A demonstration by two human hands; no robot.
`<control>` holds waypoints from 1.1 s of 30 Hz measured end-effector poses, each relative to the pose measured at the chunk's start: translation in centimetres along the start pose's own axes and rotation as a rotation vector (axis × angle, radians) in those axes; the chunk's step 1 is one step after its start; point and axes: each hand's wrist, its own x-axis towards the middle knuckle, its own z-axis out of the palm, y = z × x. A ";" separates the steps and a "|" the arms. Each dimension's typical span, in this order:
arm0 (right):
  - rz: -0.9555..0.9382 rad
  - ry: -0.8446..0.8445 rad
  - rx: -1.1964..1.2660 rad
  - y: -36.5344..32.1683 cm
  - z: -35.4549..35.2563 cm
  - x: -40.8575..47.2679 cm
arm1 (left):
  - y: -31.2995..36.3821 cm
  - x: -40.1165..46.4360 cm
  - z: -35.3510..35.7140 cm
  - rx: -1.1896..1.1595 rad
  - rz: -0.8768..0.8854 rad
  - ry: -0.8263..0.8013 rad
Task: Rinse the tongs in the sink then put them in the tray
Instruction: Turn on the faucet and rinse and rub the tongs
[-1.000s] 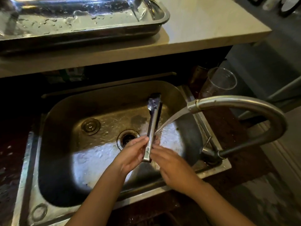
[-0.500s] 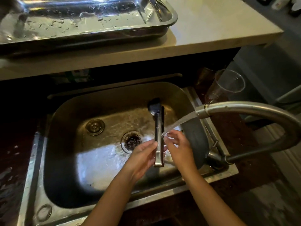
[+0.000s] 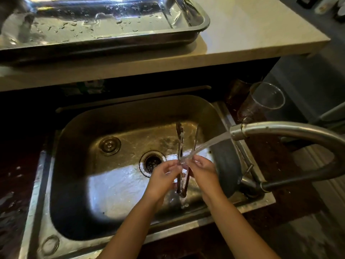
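Note:
Metal tongs [image 3: 180,146] are held over the steel sink [image 3: 89,184], their two arms spread apart and pointing away from me. My left hand [image 3: 162,179] grips them from the left near the hinge end. My right hand [image 3: 203,171] holds them from the right. Water from the curved faucet [image 3: 276,129] streams down and left onto the tongs where my fingers meet. A wet steel tray [image 3: 197,32] sits on the pale counter behind the sink.
The sink has a drain [image 3: 152,162] left of my hands and a round plug [image 3: 109,145] further left. A clear plastic cup [image 3: 261,101] stands at the sink's right rear. The pale counter [image 3: 252,34] extends right of the tray.
The tongs' arms, together before, now stand spread apart. Both hands have come closer together around the tongs under the stream. The camera view has shifted slightly.

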 end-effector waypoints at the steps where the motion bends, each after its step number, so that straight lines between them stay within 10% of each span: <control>1: 0.016 -0.026 0.017 0.1 0.1 -0.1 | 0.0 -0.1 -0.2 -0.038 -0.036 -0.034; 10: -0.218 -0.013 -0.579 -0.3 -1.2 -2.0 | 0.1 -0.6 0.2 -0.254 -0.109 -0.095; 16: -0.596 0.414 -1.026 -1.0 -5.9 -5.8 | 1.2 0.2 1.0 -0.352 -0.085 -0.024; 33: -0.437 0.432 -0.957 -1.4 -8.3 -5.7 | 1.3 3.1 2.2 -0.380 -0.049 0.049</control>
